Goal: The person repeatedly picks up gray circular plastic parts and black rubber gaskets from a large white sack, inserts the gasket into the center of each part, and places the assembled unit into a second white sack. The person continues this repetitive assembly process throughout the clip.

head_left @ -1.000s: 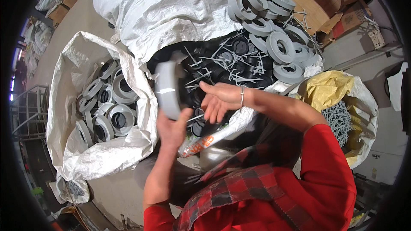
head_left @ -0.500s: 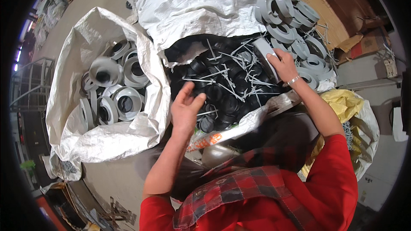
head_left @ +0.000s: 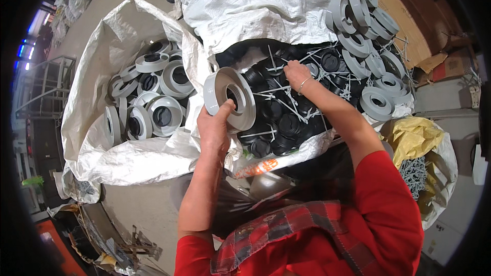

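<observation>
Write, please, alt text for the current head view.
A person's left hand holds a wide grey ring; the right hand is among round black caps and thin grey rods. At left, a white sack holds similar rings.

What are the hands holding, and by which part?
The left hand holds a gray ring by its lower-left rim, thumb inside; whether the right hand holds anything cannot be told.

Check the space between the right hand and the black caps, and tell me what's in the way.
Thin grey sticks lie loosely across the black caps around the right hand. Some caps show bare between them. What lies directly under the hand is hidden.
</observation>
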Demonstrator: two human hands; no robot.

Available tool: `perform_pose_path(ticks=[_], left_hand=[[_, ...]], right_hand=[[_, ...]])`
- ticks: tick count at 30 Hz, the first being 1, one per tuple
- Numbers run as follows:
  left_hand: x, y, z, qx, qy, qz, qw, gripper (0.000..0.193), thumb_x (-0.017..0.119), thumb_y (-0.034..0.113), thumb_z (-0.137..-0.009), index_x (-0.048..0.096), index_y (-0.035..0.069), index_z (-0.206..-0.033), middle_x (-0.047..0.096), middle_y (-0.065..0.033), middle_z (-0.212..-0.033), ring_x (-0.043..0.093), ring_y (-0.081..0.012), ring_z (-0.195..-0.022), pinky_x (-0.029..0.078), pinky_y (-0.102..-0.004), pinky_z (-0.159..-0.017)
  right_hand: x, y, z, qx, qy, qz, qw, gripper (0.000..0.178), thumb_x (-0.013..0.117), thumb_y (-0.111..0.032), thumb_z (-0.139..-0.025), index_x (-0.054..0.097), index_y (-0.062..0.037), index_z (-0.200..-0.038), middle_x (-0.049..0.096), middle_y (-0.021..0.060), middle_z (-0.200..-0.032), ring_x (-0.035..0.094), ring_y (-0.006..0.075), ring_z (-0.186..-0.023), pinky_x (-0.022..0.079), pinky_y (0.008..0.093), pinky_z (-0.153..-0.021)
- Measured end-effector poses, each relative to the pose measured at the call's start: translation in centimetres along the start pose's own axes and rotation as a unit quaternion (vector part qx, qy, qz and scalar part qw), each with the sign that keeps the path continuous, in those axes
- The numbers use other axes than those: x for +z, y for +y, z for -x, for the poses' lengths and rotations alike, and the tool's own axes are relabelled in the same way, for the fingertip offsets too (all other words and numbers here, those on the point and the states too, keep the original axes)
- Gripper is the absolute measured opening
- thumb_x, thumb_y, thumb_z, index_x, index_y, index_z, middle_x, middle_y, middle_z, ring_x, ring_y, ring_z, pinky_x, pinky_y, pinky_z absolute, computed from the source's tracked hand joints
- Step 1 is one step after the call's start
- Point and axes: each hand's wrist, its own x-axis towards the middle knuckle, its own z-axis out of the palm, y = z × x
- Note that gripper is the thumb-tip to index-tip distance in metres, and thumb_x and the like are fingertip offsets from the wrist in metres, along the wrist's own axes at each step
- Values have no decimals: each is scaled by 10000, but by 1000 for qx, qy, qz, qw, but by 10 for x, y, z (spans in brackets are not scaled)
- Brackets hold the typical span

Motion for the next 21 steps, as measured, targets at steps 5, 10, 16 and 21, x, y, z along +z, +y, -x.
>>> perform_pose_path(ticks=[5, 10, 16, 21], left_hand=[[4, -16, 1, 12, -58, -3, 998, 424, 687, 166, -818, 525, -17, -1165, 607, -95, -1036, 584, -168, -890, 472, -313, -785], [17, -18, 10, -65, -202, 179, 961, 497, 641, 308, -880, 488, -6, -1233, 596, -100, -1090, 566, -187, -985, 458, -351, -866], [18, -22, 17, -12, -245, 95, 965, 526, 656, 358, -862, 503, 2, -1218, 594, -85, -1075, 581, -148, -904, 481, -293, -779], [17, -5, 27, -41, -268, 59, 961, 495, 687, 353, -838, 548, -14, -1140, 604, -56, -985, 581, -122, -823, 485, -265, -706]], right_hand=[[-71, 0, 11, 26, 182, -126, 975, 127, 631, -101, -721, 645, -37, -830, 595, 92, -833, 601, 244, -812, 519, 363, -660], [-152, -50, 46, 133, -61, -575, 805, 297, 681, -172, -801, 643, 48, -997, 590, 33, -670, 531, 70, -527, 457, 247, -476], [-176, -69, 75, -40, -9, -329, 943, 766, 750, -400, -670, 452, 34, -1226, 503, 219, -1016, 540, 396, -919, 453, 424, -815], [-182, -60, 85, -173, 19, -315, 933, 730, 775, -270, -590, 445, 27, -1170, 495, 193, -989, 520, 369, -930, 463, 417, -781]])
